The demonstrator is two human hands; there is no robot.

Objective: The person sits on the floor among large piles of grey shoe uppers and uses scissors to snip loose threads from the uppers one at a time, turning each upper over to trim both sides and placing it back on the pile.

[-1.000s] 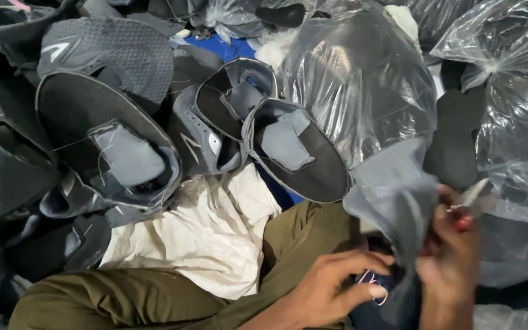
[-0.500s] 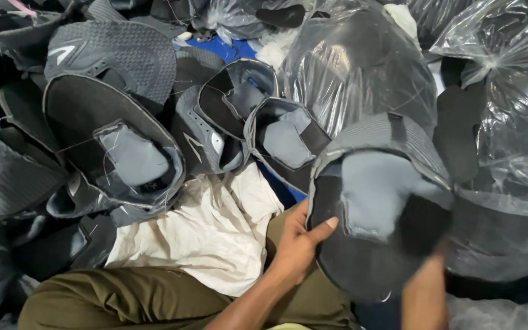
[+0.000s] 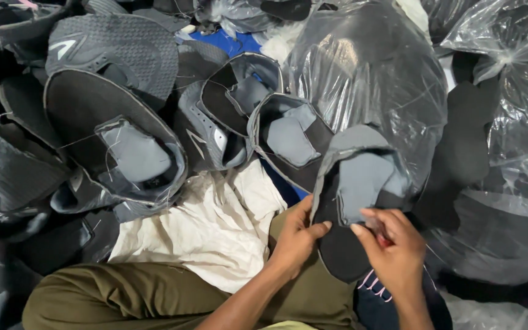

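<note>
Your left hand (image 3: 294,238) now pinches the black-and-grey fabric shoe upper (image 3: 352,201) at its edge; your right hand (image 3: 392,247), fingers curled, has come onto it.

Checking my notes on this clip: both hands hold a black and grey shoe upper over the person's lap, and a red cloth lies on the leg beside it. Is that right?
Not quite. The head view shows the cloth is cream-white, not red. The rest stands: the left hand and right hand hold the black and grey shoe upper over the lap.

Even, fairly bright light – glare on the plastic bags (image 3: 368,73) – little blur.
</note>
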